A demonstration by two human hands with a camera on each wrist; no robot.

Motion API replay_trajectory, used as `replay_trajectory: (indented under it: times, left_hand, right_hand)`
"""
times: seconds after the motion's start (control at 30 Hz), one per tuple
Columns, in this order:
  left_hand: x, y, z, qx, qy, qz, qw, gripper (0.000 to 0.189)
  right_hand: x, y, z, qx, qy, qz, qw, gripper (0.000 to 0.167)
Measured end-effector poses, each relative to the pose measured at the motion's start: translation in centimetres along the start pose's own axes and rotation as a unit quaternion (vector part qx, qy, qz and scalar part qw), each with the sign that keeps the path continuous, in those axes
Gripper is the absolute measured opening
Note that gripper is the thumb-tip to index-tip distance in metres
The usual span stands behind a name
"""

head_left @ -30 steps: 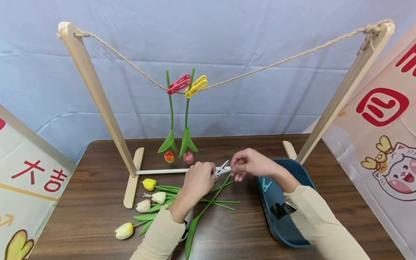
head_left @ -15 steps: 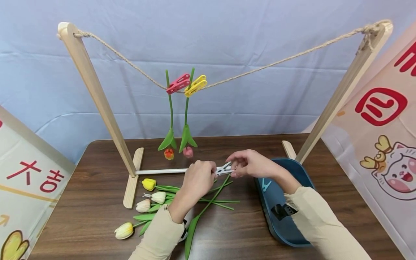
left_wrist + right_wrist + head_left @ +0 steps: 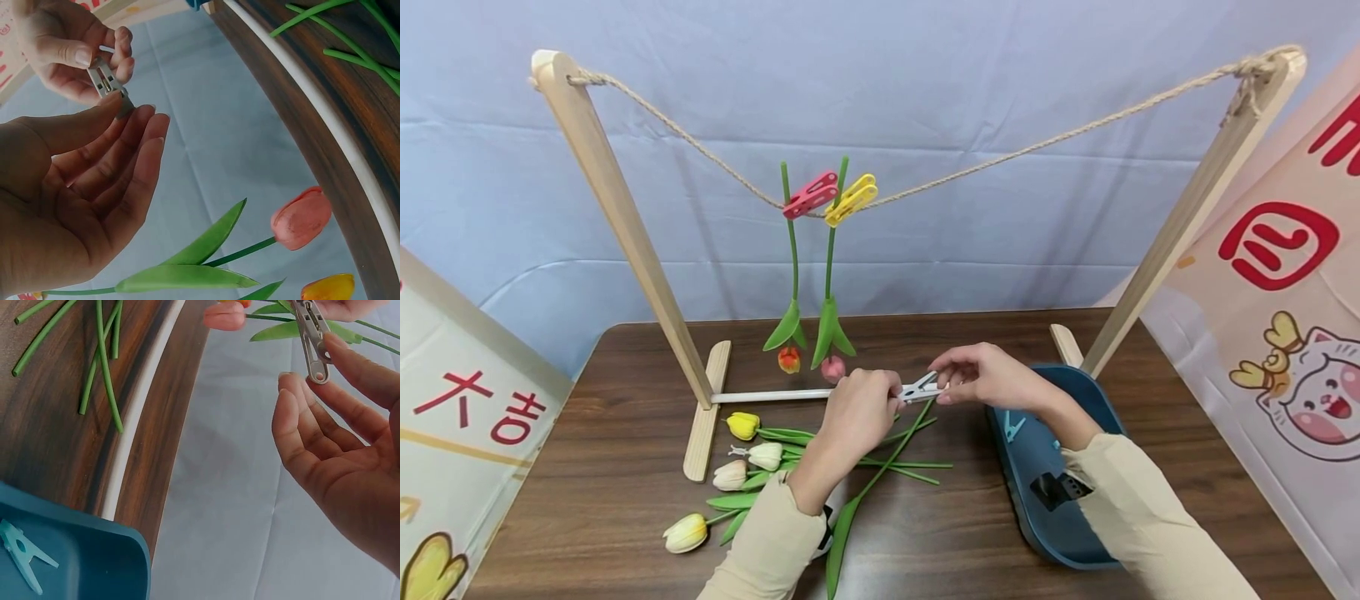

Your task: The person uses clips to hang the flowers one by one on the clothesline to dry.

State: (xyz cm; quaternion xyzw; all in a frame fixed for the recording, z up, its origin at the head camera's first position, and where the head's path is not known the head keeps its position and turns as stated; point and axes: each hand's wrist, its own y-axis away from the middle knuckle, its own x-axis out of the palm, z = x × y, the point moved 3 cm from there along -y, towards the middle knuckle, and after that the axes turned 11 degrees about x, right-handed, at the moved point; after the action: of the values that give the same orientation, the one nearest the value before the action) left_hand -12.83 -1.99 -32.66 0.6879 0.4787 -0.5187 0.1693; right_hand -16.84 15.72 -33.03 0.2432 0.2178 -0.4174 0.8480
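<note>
A light grey clothespin (image 3: 919, 388) is held between the two hands above the table. My left hand (image 3: 859, 414) pinches its nose end between thumb and forefinger, as the left wrist view shows. At the handle end, the thumb and fingers of my right hand (image 3: 991, 382) grip the clothespin; in the right wrist view the thumb lies against its side. Behind the hands, an orange tulip (image 3: 789, 360) and a pink tulip (image 3: 832, 369) hang head down from a rope (image 3: 1000, 158), fastened by a red clothespin (image 3: 811, 196) and a yellow clothespin (image 3: 852, 200).
Several artificial tulips (image 3: 766, 456) lie on the table left of and beneath the left forearm, stems pointing right. A dark blue basin (image 3: 1011, 483) at right contains a light blue clothespin (image 3: 24, 550). Wooden posts (image 3: 617, 225) carry the rope, with a white rod (image 3: 775, 396) low between them.
The right hand's fingers have shifted from curled by the clothespin's end to spread over its handles. The clothespin and right hand have moved slightly right; the left hand stays nearly still.
</note>
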Motion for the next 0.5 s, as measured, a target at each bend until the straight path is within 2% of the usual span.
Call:
replay_trajectory:
  times: [0.3, 0.5]
  left_hand:
    - [0.2, 0.2, 0.3, -0.020, 0.021, 0.005, 0.9996, 0.010]
    - [1.0, 0.8, 0.9, -0.042, 0.026, 0.024, 0.9985, 0.009]
  right_hand:
    - [-0.9, 0.7, -0.4, 0.024, 0.001, -0.042, 0.9988, 0.031]
    - [-1.8, 1.5, -0.9, 0.032, 0.001, -0.055, 0.9980, 0.032]
